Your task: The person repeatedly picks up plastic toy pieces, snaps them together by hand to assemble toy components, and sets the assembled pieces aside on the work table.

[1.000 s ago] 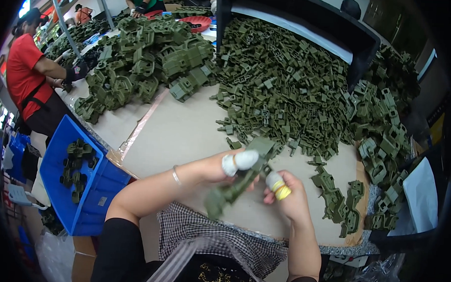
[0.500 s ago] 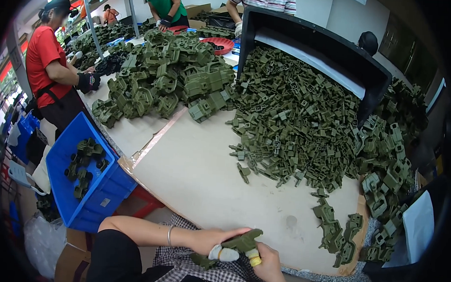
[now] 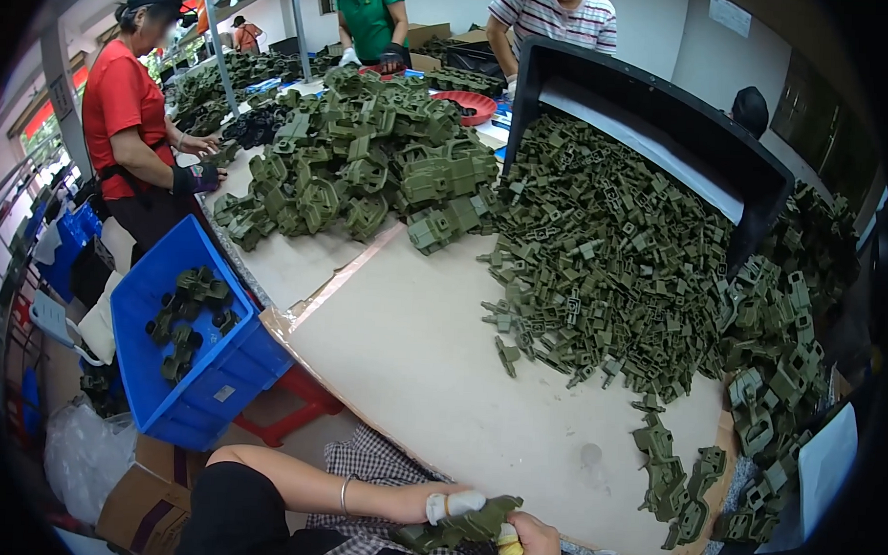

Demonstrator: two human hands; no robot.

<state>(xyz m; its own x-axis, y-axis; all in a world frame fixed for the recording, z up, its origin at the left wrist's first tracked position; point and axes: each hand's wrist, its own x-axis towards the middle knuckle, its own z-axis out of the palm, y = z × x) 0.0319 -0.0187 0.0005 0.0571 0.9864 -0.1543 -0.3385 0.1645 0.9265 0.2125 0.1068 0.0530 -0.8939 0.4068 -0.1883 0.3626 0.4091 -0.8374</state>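
Observation:
Close to my body, at the table's near edge, my left hand [image 3: 424, 502] is closed round an olive-green plastic toy vehicle part [image 3: 476, 523]. White wrapping covers one of its fingers. My right hand [image 3: 538, 547] grips the other end of that part, with yellow wrapping on a finger. Its fingers are partly hidden by the part and the lower edge. On the table to the right, a large heap of small green plastic pieces [image 3: 601, 273] spills from a tipped black bin [image 3: 655, 109]. A few vehicle parts [image 3: 662, 466] lie at the right edge of the table.
A blue crate [image 3: 191, 391] holding several wheeled green toys [image 3: 182, 352] stands left of the table on a red stool [image 3: 307, 405]. A pile of larger vehicle bodies [image 3: 360, 157] covers the far left tabletop. Other people work beyond; one in red [image 3: 127, 110] stands at left.
My view has shifted, so the scene sits farther right and lower. The part in my hands has turned, and my left hand's white-wrapped finger now lies above it.

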